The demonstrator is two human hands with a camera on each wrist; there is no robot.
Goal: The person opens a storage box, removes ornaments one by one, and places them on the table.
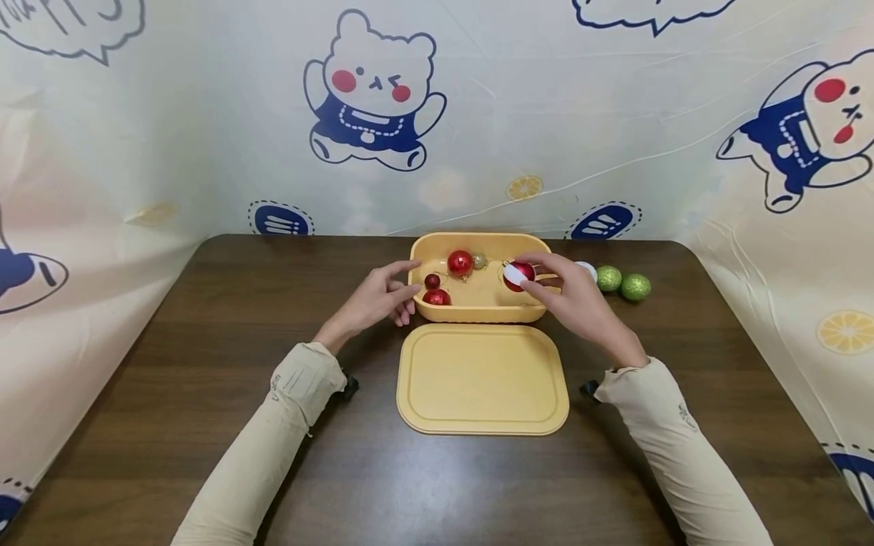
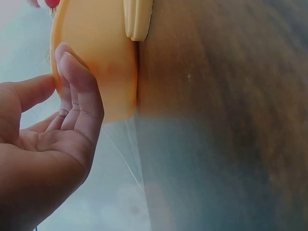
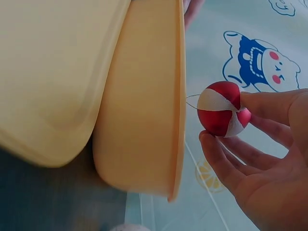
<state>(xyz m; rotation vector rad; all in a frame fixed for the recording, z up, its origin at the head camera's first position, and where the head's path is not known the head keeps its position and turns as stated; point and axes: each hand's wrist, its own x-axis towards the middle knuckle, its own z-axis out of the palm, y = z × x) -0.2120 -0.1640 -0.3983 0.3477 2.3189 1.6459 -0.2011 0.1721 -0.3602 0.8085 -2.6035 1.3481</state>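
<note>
My right hand (image 1: 580,296) pinches a red-and-white Christmas ball (image 3: 224,109) by thumb and fingertips, over the right part of a yellow box (image 1: 492,313). A thin hanging loop sticks out from the ball on the side away from the palm. At the box's left end, my left hand (image 1: 375,297) grips the rim, and the left wrist view shows its fingers along the outer wall (image 2: 113,91). Inside the box lie a shiny red ball (image 1: 460,263), a small gold ball (image 1: 480,262), a small dark red ball (image 1: 432,281) and another red ball (image 1: 437,297).
A flat yellow lid (image 1: 482,379) lies on the dark wooden table (image 1: 205,364), just in front of the box. Right of the box are two green glitter balls (image 1: 636,287) and a white ball (image 1: 587,270), partly hidden by my right hand. A printed curtain (image 1: 225,114) hangs behind.
</note>
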